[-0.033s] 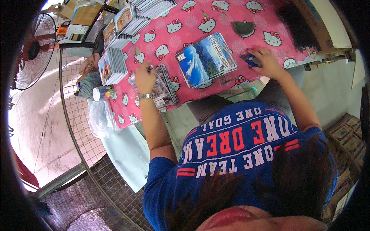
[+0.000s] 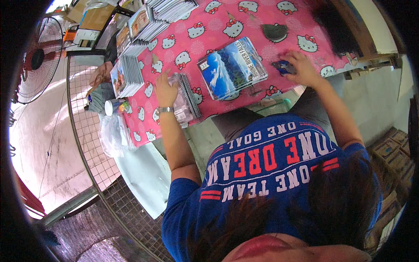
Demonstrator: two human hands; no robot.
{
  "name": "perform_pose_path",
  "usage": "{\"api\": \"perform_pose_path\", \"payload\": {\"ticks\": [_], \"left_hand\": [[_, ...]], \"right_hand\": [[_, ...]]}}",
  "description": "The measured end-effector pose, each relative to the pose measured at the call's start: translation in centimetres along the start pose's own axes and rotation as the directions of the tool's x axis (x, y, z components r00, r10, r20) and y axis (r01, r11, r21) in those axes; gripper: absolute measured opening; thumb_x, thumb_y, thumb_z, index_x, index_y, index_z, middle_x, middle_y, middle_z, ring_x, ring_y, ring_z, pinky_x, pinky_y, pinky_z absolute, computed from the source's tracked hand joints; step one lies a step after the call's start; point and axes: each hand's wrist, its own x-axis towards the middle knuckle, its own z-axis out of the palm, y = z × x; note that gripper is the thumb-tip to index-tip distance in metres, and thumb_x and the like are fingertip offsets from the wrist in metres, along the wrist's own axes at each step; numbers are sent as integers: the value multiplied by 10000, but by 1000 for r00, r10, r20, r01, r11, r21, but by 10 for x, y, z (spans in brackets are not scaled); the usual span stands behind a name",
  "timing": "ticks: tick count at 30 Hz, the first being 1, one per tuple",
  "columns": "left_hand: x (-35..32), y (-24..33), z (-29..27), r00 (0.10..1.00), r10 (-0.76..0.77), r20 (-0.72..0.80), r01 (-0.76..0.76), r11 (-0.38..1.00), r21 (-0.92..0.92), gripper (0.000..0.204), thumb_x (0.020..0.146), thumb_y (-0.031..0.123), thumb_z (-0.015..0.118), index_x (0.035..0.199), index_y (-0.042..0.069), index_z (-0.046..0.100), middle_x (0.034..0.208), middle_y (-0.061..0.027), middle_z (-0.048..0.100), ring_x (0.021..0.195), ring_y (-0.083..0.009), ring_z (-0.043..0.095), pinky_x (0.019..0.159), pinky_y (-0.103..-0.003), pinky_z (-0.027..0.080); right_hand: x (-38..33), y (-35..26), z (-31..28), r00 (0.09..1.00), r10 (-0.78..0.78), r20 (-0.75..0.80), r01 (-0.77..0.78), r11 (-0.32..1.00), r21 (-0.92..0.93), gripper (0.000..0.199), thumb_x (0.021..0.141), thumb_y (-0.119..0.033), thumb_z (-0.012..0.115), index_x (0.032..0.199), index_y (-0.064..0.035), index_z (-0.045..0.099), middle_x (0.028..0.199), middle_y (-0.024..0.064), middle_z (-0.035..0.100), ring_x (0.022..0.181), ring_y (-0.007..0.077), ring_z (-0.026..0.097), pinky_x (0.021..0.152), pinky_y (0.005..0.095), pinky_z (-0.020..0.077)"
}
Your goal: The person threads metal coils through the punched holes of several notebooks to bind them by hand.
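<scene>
On the left of the table, a spiral notebook (image 2: pixel 183 107) lies near the front edge, its black coil along its right side and a pale page or cover facing up. My left hand (image 2: pixel 166 91) is closed at the notebook's left edge, thumb toward the paper. Farther right, my right hand (image 2: pixel 303 70) curls around a small dark blue and black tool (image 2: pixel 284 67), whose exact kind is hard to make out. Between my hands sits a stack of notebooks (image 2: pixel 233 70) with a blue sky and forest cover.
Several stacks of notebooks (image 2: pixel 127 76) line the table's left and far side. A dark half-round object (image 2: pixel 275 32) lies on the pink patterned tablecloth (image 2: pixel 192 56). A white-lidded container (image 2: pixel 112 107), a plastic bag (image 2: pixel 114 135) and a fan (image 2: pixel 38 59) are at the left.
The notebook under my left hand showed a dark grey picture before and now shows a paler surface. My left fingers have shifted slightly. My right hand stays with the tool.
</scene>
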Motion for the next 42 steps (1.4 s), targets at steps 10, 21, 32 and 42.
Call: {"api": "perform_pose_path", "payload": {"ticks": [10,21,32,42], "left_hand": [[-96,-54,36,892,-409,191,428,902,-67,695,872,432,648,1486,246,381,1529,-321,212,1428,-436,231,1142,-487,265],[-48,61,15,982,17,-189,-42,991,-125,458,838,370,706,1197,91,642,1312,-221,541,1212,-397,501,1035,-468,381],[-49,205,34,749,601,278,-580,798,-162,329,841,206,632,1157,117,609,1105,-78,631,920,-288,628,763,-411,528],[11,223,-33,892,442,-90,-443,896,9,222,904,211,557,1083,105,633,983,-94,661,898,-289,618,819,-424,441]], "right_hand": [[56,192,-53,834,282,-474,-527,658,-537,442,911,-461,539,1221,-156,617,1238,152,600,1109,359,586,906,500,496],[86,163,-58,766,382,-518,-593,731,-338,257,896,-243,496,997,-67,654,920,222,664,929,396,627,842,497,504],[78,23,-81,949,238,-208,-207,965,159,390,967,-364,525,1257,-118,614,1072,133,673,1029,305,650,881,400,505],[51,-124,-15,965,257,50,-161,431,888,568,979,-217,570,1488,-77,362,1228,98,580,1076,156,545,957,304,428]]}}
